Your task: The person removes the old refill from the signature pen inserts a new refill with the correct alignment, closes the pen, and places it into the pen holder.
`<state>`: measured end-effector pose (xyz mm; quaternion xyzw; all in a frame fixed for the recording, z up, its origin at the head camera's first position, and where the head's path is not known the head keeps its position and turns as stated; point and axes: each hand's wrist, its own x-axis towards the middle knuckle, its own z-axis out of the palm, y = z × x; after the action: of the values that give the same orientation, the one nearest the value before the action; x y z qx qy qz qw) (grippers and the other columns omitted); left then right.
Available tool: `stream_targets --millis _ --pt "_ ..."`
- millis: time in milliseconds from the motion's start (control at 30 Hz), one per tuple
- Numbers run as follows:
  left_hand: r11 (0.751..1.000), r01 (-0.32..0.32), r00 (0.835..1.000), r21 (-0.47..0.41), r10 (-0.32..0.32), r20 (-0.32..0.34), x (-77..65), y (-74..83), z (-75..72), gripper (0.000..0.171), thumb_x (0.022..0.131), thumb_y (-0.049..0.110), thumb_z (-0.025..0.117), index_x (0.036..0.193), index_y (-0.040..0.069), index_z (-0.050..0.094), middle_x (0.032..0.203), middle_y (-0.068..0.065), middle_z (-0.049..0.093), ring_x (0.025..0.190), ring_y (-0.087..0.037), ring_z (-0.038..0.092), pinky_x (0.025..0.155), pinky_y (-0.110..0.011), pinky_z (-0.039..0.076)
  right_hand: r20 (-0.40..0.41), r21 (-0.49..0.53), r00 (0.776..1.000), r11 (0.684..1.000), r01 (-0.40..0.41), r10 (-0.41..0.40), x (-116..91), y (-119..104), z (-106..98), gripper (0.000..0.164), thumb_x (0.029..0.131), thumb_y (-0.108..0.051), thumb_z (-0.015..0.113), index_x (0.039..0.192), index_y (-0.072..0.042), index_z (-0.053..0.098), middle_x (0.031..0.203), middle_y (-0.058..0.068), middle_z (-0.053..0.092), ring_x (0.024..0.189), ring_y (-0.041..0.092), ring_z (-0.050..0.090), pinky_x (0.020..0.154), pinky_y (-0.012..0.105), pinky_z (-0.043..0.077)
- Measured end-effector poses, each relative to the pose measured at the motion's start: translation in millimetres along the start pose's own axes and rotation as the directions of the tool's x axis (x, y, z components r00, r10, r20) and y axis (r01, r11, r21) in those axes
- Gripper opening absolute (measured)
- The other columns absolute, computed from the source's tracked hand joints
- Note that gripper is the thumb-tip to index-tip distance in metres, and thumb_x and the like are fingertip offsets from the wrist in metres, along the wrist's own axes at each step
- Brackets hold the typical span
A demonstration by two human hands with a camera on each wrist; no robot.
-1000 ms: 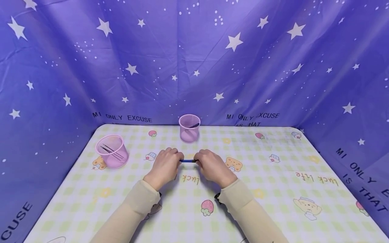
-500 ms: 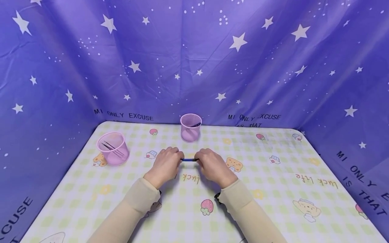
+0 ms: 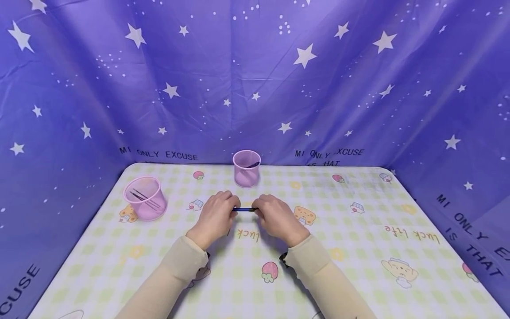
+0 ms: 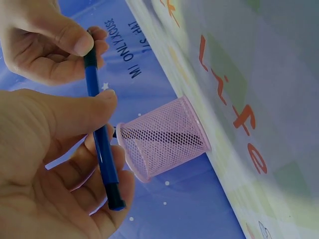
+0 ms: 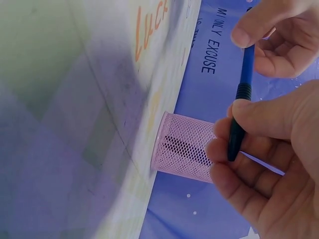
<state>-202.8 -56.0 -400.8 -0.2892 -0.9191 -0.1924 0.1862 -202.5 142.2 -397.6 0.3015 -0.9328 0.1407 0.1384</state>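
Nearest were the two beige sleeves, the left sleeve and the right sleeve, reaching toward the fingers over a green-and-white checked tablecloth. A printed strawberry lay between them, on the near side of the fingers; closer in, the upside-down printed word "luck" sat just short of the fingertips.

The left hand pinched one end of a blue pen, thumb laid across the barrel and fingers curled behind it, with the dark end cap sticking out past the thumb. The right hand pinched the other end, thumb on the dark ribbed part, the tapered tip running on below that thumb. A short stretch of blue showed between the two sets of fingers, crosswise and clear of the cloth.

Well to the left of the left fingers stood a pink mesh cup holding thin dark sticks. Straight beyond the fingers, a second mesh cup stood upright with a dark stick-like item leaning inside. Farthest from the fingers hung a violet-blue curtain with white stars and black lettering.
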Motion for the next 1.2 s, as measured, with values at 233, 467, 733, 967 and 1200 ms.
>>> stream_targets --millis 233,467,733,967,1200 --pt "1.000 -0.011 1.000 0.008 0.011 0.001 -1.2 0.5 0.2 0.016 0.076 0.002 0.075 0.084 0.011 0.064 0.078 0.001 0.055 0.072 -0.020 0.053 0.064 -0.033 0.041 -0.004 -0.037 1.000 0.999 0.007 -0.008 -0.7 -1.4 0.9 0.011 0.084 -0.005 0.068 0.090 -0.014 0.068 0.080 -0.004 0.059 0.075 0.014 0.058 0.069 0.030 0.049" --pt "1.000 0.004 1.000 0.027 -0.004 0.021 -1.2 1.4 0.8 0.010 0.080 0.004 0.073 0.085 0.010 0.067 0.078 0.000 0.056 0.073 -0.021 0.054 0.065 -0.034 0.042 -0.007 -0.032 1.000 0.999 -0.002 0.002 -0.6 -1.5 0.3 0.010 0.084 -0.004 0.068 0.090 -0.013 0.068 0.080 -0.004 0.059 0.076 0.014 0.057 0.068 0.031 0.049" --pt "0.999 0.009 0.999 0.038 -0.011 0.050 -2.1 2.0 0.6 0.010 0.081 0.009 0.073 0.090 0.009 0.069 0.078 0.000 0.057 0.073 -0.021 0.055 0.066 -0.035 0.043 -0.004 -0.043 1.000 0.999 -0.003 0.002 -0.7 -1.1 1.4 0.010 0.084 -0.005 0.068 0.090 -0.013 0.068 0.081 -0.004 0.060 0.076 0.015 0.058 0.069 0.031 0.049" --pt "1.000 0.000 0.999 -0.003 0.000 0.033 -2.6 2.5 1.8 0.025 0.074 0.008 0.079 0.096 0.007 0.067 0.085 -0.004 0.058 0.078 -0.025 0.057 0.070 -0.038 0.045 -0.004 -0.049 1.000 0.999 0.001 -0.001 -1.2 -2.6 0.9 0.010 0.084 -0.006 0.068 0.090 -0.013 0.069 0.080 -0.004 0.059 0.075 0.013 0.058 0.068 0.031 0.049" --pt "0.998 -0.001 1.000 -0.059 0.001 0.004 -1.7 2.3 4.3 0.024 0.071 0.000 0.080 0.086 0.008 0.063 0.080 -0.002 0.055 0.073 -0.023 0.054 0.067 -0.036 0.044 -0.009 -0.041 1.000 0.999 0.007 -0.008 -1.3 -4.0 0.4 0.010 0.085 -0.006 0.067 0.090 -0.014 0.069 0.080 -0.005 0.059 0.075 0.013 0.058 0.068 0.031 0.049"
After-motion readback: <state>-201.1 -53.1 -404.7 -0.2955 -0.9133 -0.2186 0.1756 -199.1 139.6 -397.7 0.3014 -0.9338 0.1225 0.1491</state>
